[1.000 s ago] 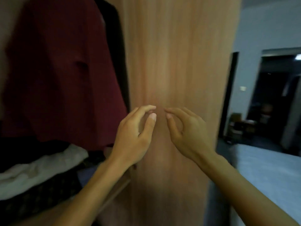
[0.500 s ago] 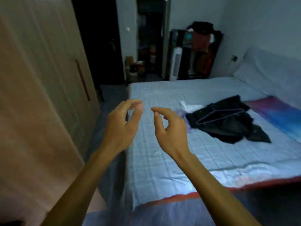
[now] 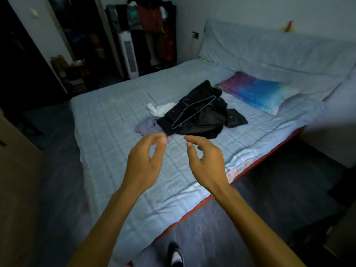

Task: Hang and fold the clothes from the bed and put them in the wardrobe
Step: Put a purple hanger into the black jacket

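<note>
The left hand [image 3: 143, 162] and the right hand [image 3: 207, 162] are held side by side above the near part of the bed [image 3: 107, 116]. Their palms are turned toward each other, and the fingers are loosely curled and hold nothing. The left thumb and forefinger nearly meet, but nothing is between them.

Just beyond the fingertips lies the clothes pile. A crumpled black garment [image 3: 204, 118] has a wire hanger [image 3: 192, 110] resting on top, probably left there to go into that garment. A pale lilac cloth [image 3: 147, 127] pokes out on the side nearest the left hand, and a white cloth [image 3: 161, 108] lies behind it. A colourful pillow [image 3: 258, 93] sits well beyond the right hand.

The empty, raised hands suggest a reach toward the pile. The hanger would have to come off first to free the black garment.
</note>
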The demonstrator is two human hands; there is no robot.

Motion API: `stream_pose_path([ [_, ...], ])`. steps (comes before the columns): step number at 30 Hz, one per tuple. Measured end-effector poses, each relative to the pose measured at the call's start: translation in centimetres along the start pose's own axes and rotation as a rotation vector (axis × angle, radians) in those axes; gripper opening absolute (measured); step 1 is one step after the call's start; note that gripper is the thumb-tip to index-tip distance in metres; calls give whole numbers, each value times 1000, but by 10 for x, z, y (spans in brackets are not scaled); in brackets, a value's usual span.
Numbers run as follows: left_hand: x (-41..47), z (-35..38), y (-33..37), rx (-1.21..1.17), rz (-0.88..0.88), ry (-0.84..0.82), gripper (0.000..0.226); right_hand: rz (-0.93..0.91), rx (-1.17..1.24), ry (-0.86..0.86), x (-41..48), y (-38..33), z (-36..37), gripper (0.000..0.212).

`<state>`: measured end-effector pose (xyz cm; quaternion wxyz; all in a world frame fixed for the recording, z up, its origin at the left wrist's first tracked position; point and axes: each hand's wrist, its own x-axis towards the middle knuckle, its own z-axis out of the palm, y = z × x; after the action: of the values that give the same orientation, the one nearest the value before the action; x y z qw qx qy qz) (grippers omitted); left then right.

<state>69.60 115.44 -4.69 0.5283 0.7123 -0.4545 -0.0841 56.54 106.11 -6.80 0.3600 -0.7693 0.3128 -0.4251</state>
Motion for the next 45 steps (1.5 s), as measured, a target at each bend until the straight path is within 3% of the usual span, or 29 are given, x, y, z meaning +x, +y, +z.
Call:
stream_pose_path([
  [12, 165, 82, -53, -151, -41, -116, 9, 21, -238, -1, 152, 66, 4, 24],
  [20, 243, 166, -65, -74, -45, -181, 17, 57, -203, 41, 240, 139, -26, 24],
  [24, 278, 222, -74, -29, -61, -151, 26, 80, -182, -15, 286, 199, -48, 24],
  [33, 354, 355, -67, 104, -253, -44, 18, 134, -193, -300, 391, 334, -109, 27],
  [39, 388, 371, -70, 152, -335, 26, 22, 158, -104, -414, 446, 372, -99, 28],
  [45, 411, 367, -114, 212, -400, -10, 28, 196, -79, -503, 469, 400, -50, 28],
])
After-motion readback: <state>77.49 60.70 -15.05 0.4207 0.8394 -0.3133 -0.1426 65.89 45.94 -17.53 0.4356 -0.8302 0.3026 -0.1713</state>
